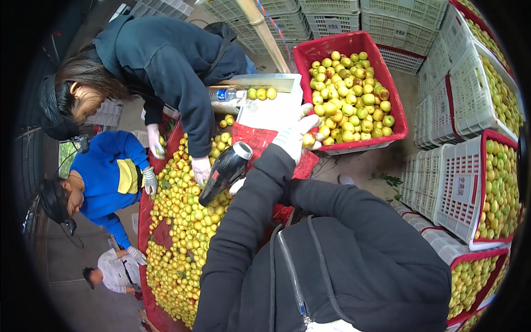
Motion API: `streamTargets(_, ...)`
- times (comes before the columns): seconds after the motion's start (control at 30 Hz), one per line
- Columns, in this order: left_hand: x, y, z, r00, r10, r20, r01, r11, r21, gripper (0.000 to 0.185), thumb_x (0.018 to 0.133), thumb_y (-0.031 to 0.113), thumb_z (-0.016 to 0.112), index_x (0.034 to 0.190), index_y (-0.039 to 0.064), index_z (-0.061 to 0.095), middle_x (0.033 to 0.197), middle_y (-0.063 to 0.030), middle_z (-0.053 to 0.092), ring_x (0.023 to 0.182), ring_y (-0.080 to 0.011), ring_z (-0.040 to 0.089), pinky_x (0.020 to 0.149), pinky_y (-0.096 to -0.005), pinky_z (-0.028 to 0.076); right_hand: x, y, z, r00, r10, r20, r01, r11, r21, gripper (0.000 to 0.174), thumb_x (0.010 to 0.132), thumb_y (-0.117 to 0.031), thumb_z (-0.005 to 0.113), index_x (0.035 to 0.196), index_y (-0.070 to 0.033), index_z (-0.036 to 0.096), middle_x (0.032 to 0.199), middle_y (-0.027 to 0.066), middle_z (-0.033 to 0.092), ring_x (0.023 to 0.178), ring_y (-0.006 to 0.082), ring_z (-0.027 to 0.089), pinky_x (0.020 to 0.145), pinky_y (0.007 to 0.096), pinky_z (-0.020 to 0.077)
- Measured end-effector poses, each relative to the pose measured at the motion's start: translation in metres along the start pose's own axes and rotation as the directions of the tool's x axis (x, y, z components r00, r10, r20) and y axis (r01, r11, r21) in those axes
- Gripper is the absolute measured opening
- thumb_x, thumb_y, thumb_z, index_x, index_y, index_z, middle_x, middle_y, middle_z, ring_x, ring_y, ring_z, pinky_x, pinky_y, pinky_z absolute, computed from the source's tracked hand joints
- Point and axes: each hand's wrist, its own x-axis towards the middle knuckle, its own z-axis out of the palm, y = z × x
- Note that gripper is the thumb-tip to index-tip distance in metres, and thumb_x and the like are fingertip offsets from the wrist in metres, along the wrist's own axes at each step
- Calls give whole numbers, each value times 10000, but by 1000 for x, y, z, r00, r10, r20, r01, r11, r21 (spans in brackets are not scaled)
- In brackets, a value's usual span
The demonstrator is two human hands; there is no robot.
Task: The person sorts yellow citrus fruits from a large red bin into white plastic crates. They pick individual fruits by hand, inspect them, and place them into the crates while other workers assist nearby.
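My left hand (296, 133), in a white knit glove, is at the near left rim of a red-lined crate (392, 143). A yellow-green jujube (308, 140) with a reddish patch is held in its fingers. Many jujubes (352, 95) lie inside that crate. My right forearm crosses beneath the left one. Only a bit of white glove, apparently my right hand (237, 187), shows past the left sleeve, so its grip is hidden. Beside it, above the jujube pile (182, 232), a black hair dryer (226, 172) with a silver rim tilts up to the right.
A co-worker in a dark top (166, 62) reaches gloved hands into the pile; another in blue (110, 174) stands farther along the red-lined table. A plastic bottle (226, 95) and three jujubes (261, 94) sit by a white tray (269, 110). Filled crates (460, 186) are stacked right.
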Motion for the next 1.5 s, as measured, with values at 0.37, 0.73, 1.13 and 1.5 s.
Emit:
streamTargets(0.37,-192,-32,-114,948,135,-289,-264,841,-473,441,923,352,481,1218,25,446,841,-98,548,525,-105,488,411,-184,399,12,-4,-13,979,120,162,-154,963,221,155,820,-185,583,901,-59,545,609,29,530,526,158,516,519,307,471)
streamTargets(0.73,-354,-158,-164,417,94,-904,-749,598,-284,386,923,377,379,1080,56,525,891,-160,615,529,-159,574,360,-219,413,14,-18,7,986,47,-161,-34,996,81,158,834,-168,580,907,-33,546,612,-14,475,526,123,479,512,284,473)
streamTargets(1.13,-342,-214,-181,134,695,-706,538,548,641,439,686,120,652,1115,192,592,1159,-102,541,1056,-300,499,963,-423,399,13,-12,8,982,28,-187,-40,997,-61,160,838,-197,580,911,-57,551,607,-37,506,535,109,503,536,286,479)
streamTargets(1.5,-419,-131,-269,325,283,-902,-380,913,149,189,859,209,511,956,100,632,829,2,577,608,-52,468,524,-224,452,15,-5,8,970,-76,-230,60,995,-76,161,838,-198,585,917,-59,568,614,-38,508,542,115,492,539,295,469)
